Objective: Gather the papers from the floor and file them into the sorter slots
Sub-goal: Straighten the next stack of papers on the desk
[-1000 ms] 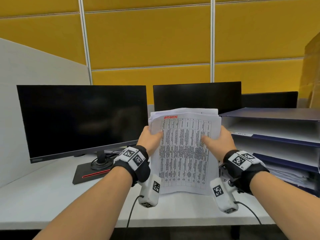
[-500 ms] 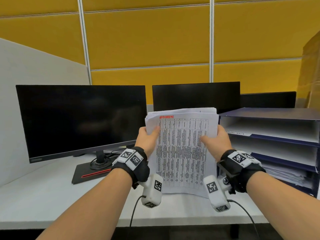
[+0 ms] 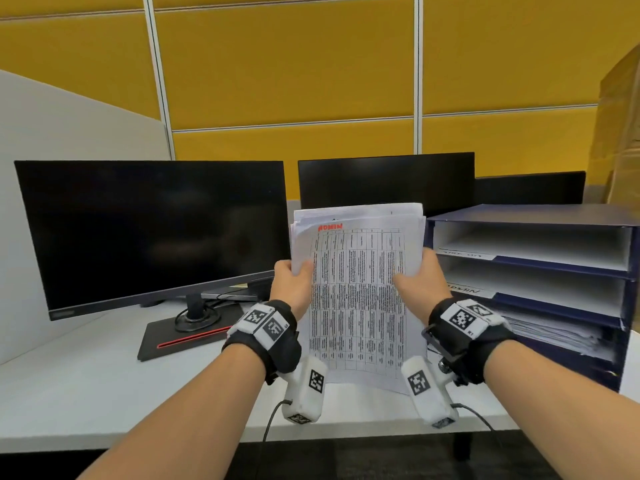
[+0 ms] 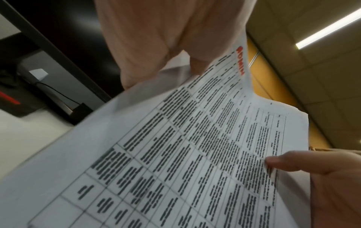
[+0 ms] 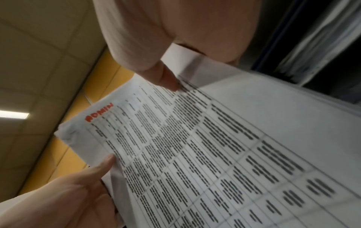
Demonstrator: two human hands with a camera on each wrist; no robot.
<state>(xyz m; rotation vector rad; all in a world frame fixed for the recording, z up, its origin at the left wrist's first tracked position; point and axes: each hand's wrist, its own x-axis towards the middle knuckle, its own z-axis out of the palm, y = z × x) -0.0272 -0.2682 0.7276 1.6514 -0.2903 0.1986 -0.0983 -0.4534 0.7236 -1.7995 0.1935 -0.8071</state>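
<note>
You have the papers (image 3: 358,292) gathered off the floor and held upright above the table (image 3: 86,386), your left hand (image 3: 292,284) and right hand (image 3: 420,280) each pinching a side edge, thumbs on the front sheet. Filing is still left, I judge: the top sheet reads "ADMIN" in red, matching the "ADMIN" label on the sorter (image 3: 533,216) just right; its bottom slot already holds sheets.

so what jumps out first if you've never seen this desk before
Dead centre, a stack of papers stands upright above the white desk, its front sheet a dense table headed ADMIN in red, pinched at its sides by the left hand and right hand. To the right stands a dark blue sorter; a dark monitor fills the left.
</note>
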